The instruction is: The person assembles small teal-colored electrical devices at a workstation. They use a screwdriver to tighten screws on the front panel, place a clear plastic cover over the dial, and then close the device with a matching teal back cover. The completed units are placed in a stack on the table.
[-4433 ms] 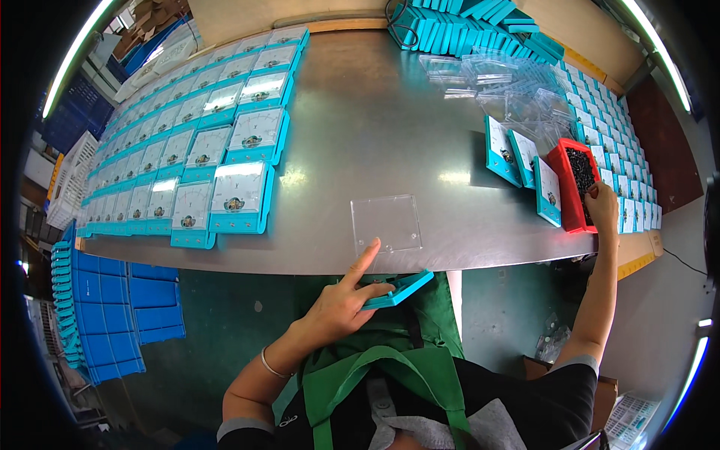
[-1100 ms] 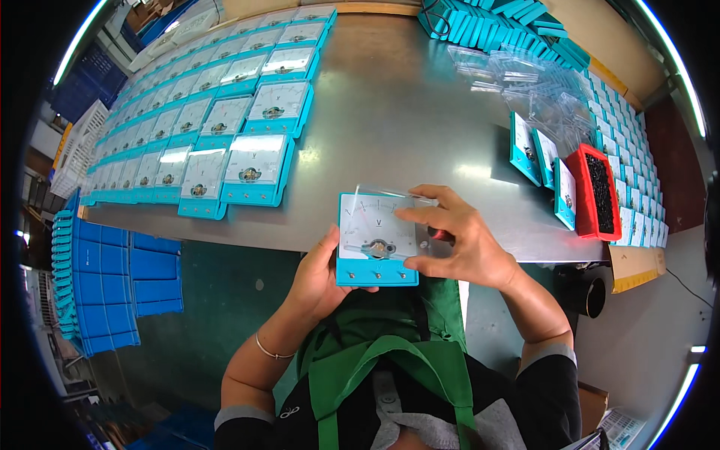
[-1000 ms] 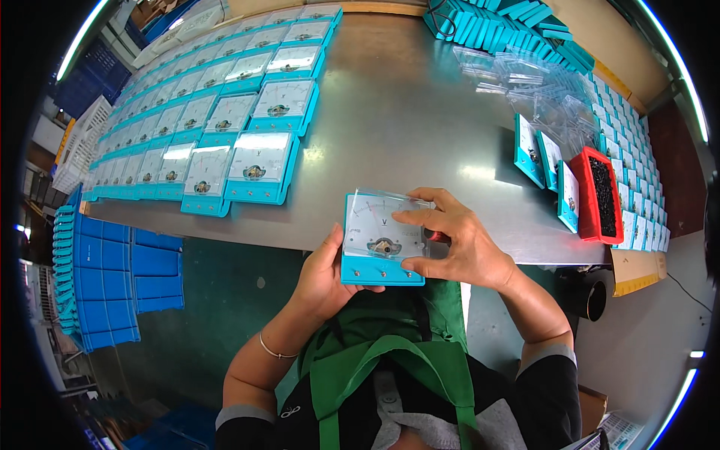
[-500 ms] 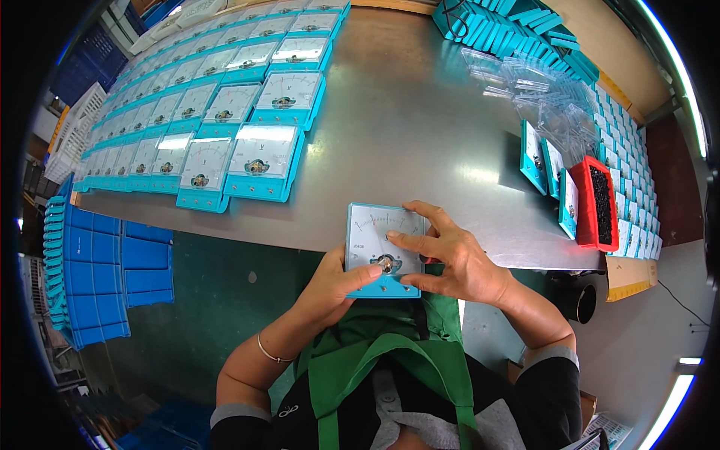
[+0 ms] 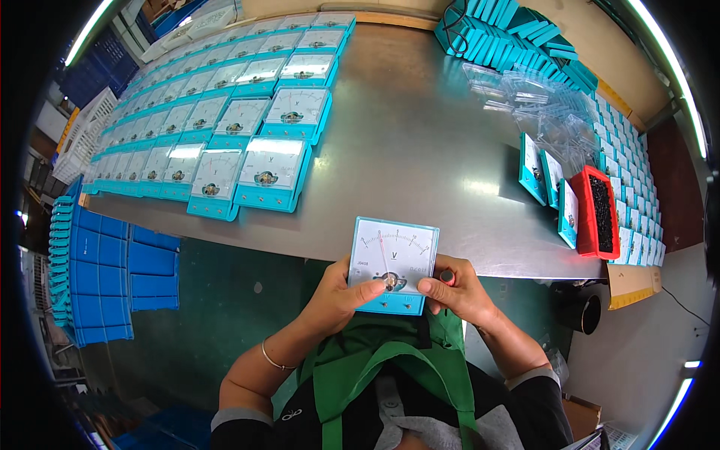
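A voltmeter [image 5: 394,251] with a white dial, thin needle and turquoise base is held between my two hands, tilted toward me at the table's front edge. My left hand [image 5: 337,292] grips its left side, the thumb lying by the metal movement at the bottom of the dial. On the other side, my right hand [image 5: 461,292] pinches the lower right edge with its thumb in front. A slim tool with a red and black end [image 5: 448,277] is tucked in the right hand's fingers; the rest of it is hidden.
Rows of similar meters [image 5: 270,169] cover the table's left part. On the right stand a red box [image 5: 585,187] of small black parts, several leaning meters [image 5: 532,169], clear covers [image 5: 540,97] and more small meters. Turquoise cases [image 5: 502,34] are piled behind. Blue crates [image 5: 101,277] stand at lower left.
My right hand has drawn its fingers back from the dial face and now grips the meter's lower right edge. The meter has shifted slightly right and nearer to me.
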Demonstrator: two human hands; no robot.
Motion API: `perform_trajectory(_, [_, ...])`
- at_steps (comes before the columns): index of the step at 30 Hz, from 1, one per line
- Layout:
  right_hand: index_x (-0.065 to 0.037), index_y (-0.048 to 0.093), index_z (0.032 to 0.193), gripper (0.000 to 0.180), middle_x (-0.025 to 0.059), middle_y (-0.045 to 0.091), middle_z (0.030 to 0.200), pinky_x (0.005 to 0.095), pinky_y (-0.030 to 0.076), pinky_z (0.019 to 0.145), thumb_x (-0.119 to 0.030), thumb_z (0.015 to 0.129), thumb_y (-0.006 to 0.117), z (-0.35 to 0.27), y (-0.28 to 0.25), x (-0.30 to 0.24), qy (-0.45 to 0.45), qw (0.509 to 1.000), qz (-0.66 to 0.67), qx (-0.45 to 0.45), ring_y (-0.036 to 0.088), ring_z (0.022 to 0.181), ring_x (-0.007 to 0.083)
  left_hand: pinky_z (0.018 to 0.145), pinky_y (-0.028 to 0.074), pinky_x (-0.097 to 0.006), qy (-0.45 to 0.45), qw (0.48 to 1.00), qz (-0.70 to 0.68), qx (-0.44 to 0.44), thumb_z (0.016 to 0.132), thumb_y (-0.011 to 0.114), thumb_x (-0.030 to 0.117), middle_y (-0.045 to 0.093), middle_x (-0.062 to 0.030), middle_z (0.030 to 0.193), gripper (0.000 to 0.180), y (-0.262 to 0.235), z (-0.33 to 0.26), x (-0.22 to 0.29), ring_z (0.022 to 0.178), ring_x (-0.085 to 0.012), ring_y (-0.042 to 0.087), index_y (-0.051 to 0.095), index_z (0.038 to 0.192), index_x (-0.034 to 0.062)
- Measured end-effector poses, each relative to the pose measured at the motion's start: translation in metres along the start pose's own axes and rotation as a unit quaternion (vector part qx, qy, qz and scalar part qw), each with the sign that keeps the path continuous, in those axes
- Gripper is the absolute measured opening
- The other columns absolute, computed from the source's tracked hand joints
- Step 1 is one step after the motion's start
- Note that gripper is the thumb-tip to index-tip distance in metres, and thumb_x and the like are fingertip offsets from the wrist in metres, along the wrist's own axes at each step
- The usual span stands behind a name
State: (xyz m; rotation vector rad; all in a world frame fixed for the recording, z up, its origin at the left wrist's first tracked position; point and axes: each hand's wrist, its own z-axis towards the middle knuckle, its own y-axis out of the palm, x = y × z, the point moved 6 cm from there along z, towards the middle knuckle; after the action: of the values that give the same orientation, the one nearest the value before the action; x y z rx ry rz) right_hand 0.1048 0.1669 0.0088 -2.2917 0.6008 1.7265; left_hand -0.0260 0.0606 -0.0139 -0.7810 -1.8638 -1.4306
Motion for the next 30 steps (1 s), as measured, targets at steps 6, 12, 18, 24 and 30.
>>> perform_trajectory(6, [0.006,0.061,0.102,0.039,0.0011,0.056,0.067,0.0204,0.036,0.047,-0.031,0.09,0.064,-0.01,-0.001,0.004,-0.017,0.999,0.041,-0.02,0.051,0.055,0.0064,0.096,0.044,-0.037,0.006,1.0,-0.022,-0.018,0.086,0.065,0.013,0.057,-0.0126,0.119,0.048,0.009,0.002,0.004,0.11,-0.021,0.056,0.045,0.127,-0.0028])
perform_trajectory(12, [0.0,0.058,0.081,0.024,0.0055,0.052,0.06,0.0296,0.04,0.047,-0.019,0.077,0.072,-0.011,-0.017,-0.055,-0.209,0.941,-0.24,0.117,0.057,0.053,0.016,0.1,0.041,-0.042,0.187,0.976,0.105,0.047,0.082,0.071,0.016,0.03,-0.014,0.143,0.094,0.015,0.021,0.031,0.125,-0.0288,0.043,0.005,0.148,0.0073])
perform_trajectory(18, [-0.005,0.048,0.07,0.029,0.0113,0.055,0.066,0.0412,0.045,0.052,-0.022,0.074,0.072,0.0,0.016,-0.085,-0.377,0.806,-0.447,0.092,0.058,0.059,0.0313,0.094,0.046,-0.042,0.248,0.965,0.083,0.035,0.067,0.085,0.024,0.034,-0.012,0.136,0.119,0.03,0.045,0.042,0.113,-0.0275,0.05,0.0,0.149,0.0169])
perform_trajectory(24, [-0.001,0.063,0.094,0.03,0.0131,0.063,0.079,0.0356,0.05,0.058,-0.025,0.078,0.071,0.035,-0.04,-0.108,-0.302,0.86,-0.4,0.092,0.063,0.066,0.0291,0.097,0.046,-0.05,0.217,0.976,-0.001,-0.011,0.075,0.07,0.055,0.042,-0.0156,0.134,0.097,-0.003,0.059,0.047,0.119,-0.0288,0.05,0.012,0.148,0.0264])
perform_trajectory(30, [-0.005,0.066,0.099,0.026,0.0139,0.062,0.095,0.0335,0.051,0.069,-0.009,0.074,0.069,0.16,-0.224,-0.127,-0.262,0.775,-0.491,0.298,0.063,0.073,0.0258,0.098,0.043,-0.059,0.104,0.965,-0.2,-0.134,0.064,0.082,0.041,0.046,-0.018,0.129,0.094,-0.018,0.078,0.039,0.116,-0.0413,0.052,0.027,0.139,0.024])
